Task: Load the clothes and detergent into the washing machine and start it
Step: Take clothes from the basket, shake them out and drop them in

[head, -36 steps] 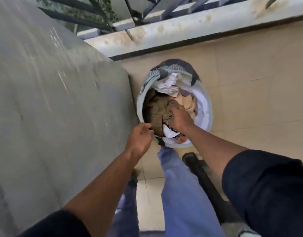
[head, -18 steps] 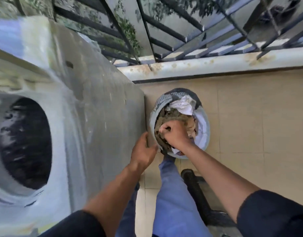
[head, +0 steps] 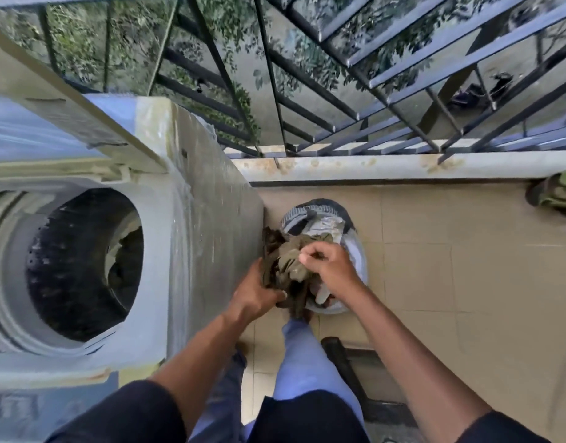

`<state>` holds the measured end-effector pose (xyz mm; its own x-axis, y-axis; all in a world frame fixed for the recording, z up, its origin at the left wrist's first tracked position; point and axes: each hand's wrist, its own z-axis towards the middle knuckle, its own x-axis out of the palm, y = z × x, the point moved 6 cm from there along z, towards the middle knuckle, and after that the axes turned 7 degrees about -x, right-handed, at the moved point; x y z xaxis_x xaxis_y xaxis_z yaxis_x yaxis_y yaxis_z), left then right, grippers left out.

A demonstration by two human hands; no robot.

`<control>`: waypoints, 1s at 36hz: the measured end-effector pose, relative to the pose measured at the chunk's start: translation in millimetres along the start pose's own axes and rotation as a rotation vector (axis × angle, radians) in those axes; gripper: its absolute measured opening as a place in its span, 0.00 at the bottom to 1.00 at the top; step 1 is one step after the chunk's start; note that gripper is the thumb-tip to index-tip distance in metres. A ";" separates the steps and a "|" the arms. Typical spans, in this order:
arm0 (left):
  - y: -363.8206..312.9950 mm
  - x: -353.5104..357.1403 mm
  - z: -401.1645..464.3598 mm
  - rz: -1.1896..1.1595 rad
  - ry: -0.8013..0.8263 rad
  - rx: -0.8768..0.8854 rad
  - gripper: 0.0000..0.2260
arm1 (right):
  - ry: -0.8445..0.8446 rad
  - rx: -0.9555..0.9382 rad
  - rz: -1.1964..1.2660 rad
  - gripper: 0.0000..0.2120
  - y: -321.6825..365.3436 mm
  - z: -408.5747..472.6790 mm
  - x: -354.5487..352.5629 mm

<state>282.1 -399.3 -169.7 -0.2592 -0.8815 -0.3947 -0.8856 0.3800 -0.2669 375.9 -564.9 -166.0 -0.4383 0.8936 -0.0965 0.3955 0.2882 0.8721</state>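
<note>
Item: washing machine (head: 179, 238), top-loading, left half of the frame. Lid raised toward the upper left. Drum opening (head: 83, 266) dark, with some cloth already lying inside at its right side.

Item: laundry basket (head: 360, 251), round, pale rim, on the tiled floor at centre frame, standing just beside the machine's side wall. Holds mixed garments, a white piece uppermost at the back.

Item: olive garment (head: 294, 260), bunched, lifted above the basket's left rim and close against the machine's side. Lower folds hang toward the basket.

Item: left hand (head: 253, 295), centre frame. Fingers wrapped under and around the lower left of the olive garment, clamped on it.

Item: right hand (head: 329, 266), just right of the left. Fingers curled together into a fist on the garment's upper right fold.

Item: detergent. Not visible anywhere in frame.

Other: metal railing (head: 339, 91) and ledge across the top; person's legs in blue trousers at lower centre.

Step, as judged: carrying clothes from basket to drum; loading partly done.

Risks, as judged: trailing folds may snag the basket rim or drag other pieces out onto the floor; the bundle must clear the machine's top edge, and a loose grip could drop it between machine and basket.
</note>
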 end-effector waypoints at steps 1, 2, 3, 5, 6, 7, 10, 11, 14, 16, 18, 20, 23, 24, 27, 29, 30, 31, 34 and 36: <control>-4.0 -3.4 -4.8 0.009 0.007 0.012 0.44 | 0.000 -0.010 0.064 0.13 14.2 -7.1 -6.2; -6.7 -7.1 -9.0 0.014 0.016 0.012 0.46 | 0.006 -0.023 0.126 0.13 29.5 -14.3 -12.2; -10.4 -9.1 -11.5 0.014 0.026 0.039 0.50 | 0.017 -0.039 0.183 0.13 46.2 -21.3 -17.6; -18.4 -14.6 -19.6 -0.008 0.031 0.117 0.62 | 0.051 -0.087 0.293 0.11 82.1 -35.2 -25.7; -17.5 -15.9 -15.0 -0.021 0.012 0.167 0.69 | 0.070 -0.112 0.355 0.09 99.7 -41.4 -28.0; -15.7 -16.5 -8.6 -0.026 0.009 0.217 0.73 | 0.091 -0.131 0.425 0.06 116.8 -48.0 -29.7; -31.5 -29.9 -26.9 0.035 -0.016 0.358 0.72 | 0.161 -0.180 0.586 0.03 162.3 -64.7 -32.7; -44.3 -38.3 -45.7 0.050 -0.010 0.416 0.67 | 0.180 -0.202 0.610 0.03 175.4 -70.0 -34.0; -63.0 -55.2 -74.7 0.053 0.047 0.493 0.41 | 0.168 -0.269 0.668 0.06 204.5 -83.9 -40.7; -68.3 -68.5 -81.8 0.011 0.057 0.500 0.30 | 0.113 -0.313 0.682 0.06 217.7 -92.2 -44.5; -76.6 -83.0 -90.1 -0.082 0.035 0.551 0.19 | 0.045 -0.352 0.706 0.04 225.9 -99.1 -47.0; -84.1 -98.2 -101.1 -0.159 -0.003 0.585 0.17 | -0.044 -0.381 0.699 0.06 229.6 -104.4 -49.0; -91.1 -117.2 -119.7 -0.303 0.026 0.578 0.13 | -0.175 -0.386 0.632 0.13 225.3 -109.5 -49.6; -92.6 -123.1 -126.0 -0.337 0.048 0.569 0.12 | -0.217 -0.375 0.603 0.14 221.7 -111.7 -48.4; -98.0 -138.1 -147.7 -0.467 0.133 0.568 0.12 | -0.347 -0.315 0.474 0.14 204.1 -118.8 -40.7; -100.1 -145.6 -164.9 -0.539 0.210 0.587 0.16 | -0.412 -0.279 0.365 0.15 192.6 -124.1 -30.9; -101.2 -149.8 -172.9 -0.579 0.245 0.604 0.17 | -0.437 -0.254 0.338 0.17 187.4 -126.8 -24.9; -101.6 -154.5 -182.9 -0.621 0.286 0.618 0.16 | -0.453 -0.228 0.326 0.19 182.1 -129.9 -18.0; -96.9 -170.9 -208.7 -0.709 0.381 0.646 0.13 | -0.447 -0.139 0.279 0.28 171.3 -141.8 5.9; -87.1 -185.2 -220.0 -0.773 0.442 0.635 0.15 | -0.398 -0.097 0.273 0.32 167.4 -150.3 25.4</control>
<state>322.5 -330.8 120.0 0.0534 -0.9187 0.3913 -0.5411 -0.3560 -0.7619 309.7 -545.6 49.6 0.0210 0.9996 -0.0178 0.3679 0.0088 0.9298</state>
